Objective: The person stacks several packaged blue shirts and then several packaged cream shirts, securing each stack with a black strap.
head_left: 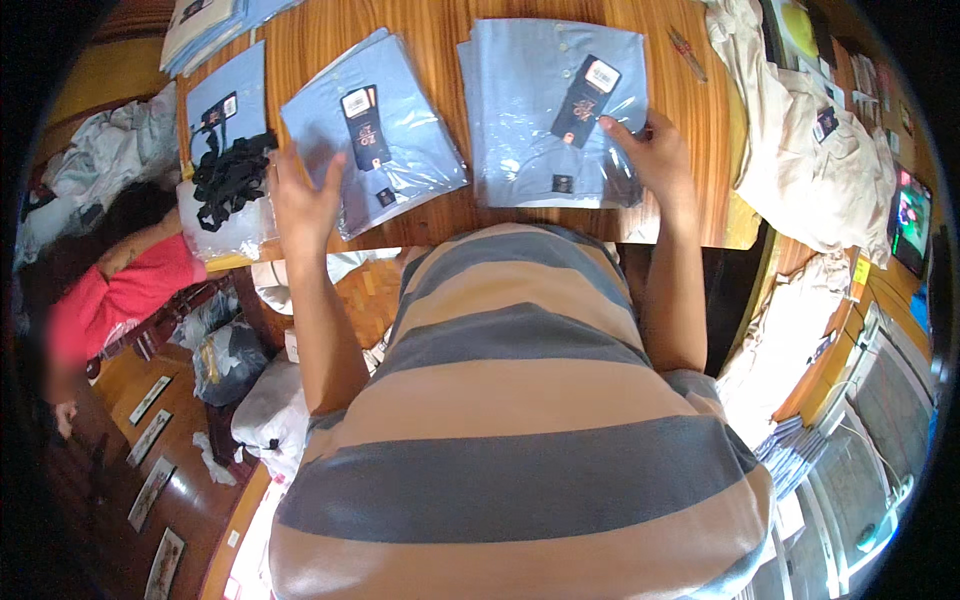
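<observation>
Resting at the right edge of the right-hand bagged shirt (510, 110), the right hand (660, 165) is the nearer of the two; its thumb lies over the front by the dark tag (586, 100), fingers curled at the edge. Firmness of pinch: cannot tell. Shirt lies on the table ahead of the torso, left of this hand, its slightly longer axis running away from the body.

Left hand (305, 205): open, thumb and fingers spread, between the black cord bundle (235, 180) and the middle bagged shirt (420, 130); contact unclear. Middle shirt slants, far end toward the left.

Materials: smooth pale-blue cloth folded into flat near-rectangles; clear, glossy, wrinkled plastic; stiff oblong tags; tangled, matte cord; striped-grain wooden table (430, 25). Crumpled off-white cloth (790, 130) at right.
</observation>
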The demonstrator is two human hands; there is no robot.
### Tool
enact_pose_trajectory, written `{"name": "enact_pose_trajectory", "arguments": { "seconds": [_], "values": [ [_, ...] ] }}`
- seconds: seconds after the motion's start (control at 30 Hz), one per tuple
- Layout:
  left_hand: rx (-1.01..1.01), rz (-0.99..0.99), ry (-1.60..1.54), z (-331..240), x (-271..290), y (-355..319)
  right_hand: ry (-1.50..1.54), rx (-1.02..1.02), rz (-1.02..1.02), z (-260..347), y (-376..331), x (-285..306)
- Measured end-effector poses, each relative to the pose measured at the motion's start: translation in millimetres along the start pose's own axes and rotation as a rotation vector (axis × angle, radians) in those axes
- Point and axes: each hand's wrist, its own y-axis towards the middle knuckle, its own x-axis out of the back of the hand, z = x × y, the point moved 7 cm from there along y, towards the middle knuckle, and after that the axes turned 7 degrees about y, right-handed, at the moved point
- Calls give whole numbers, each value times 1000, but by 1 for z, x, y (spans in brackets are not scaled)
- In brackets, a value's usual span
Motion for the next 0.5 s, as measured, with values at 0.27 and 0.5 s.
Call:
{"name": "enact_pose_trajectory", "arguments": {
  "seconds": [0.27, 0.5],
  "values": [
    [631, 198, -575, 77, -81, -51, 187, 60, 16, 8, -1, -7],
    [609, 61, -617, 94, -72, -45, 28, 108, -107, 7, -6, 5]
  ]
}}
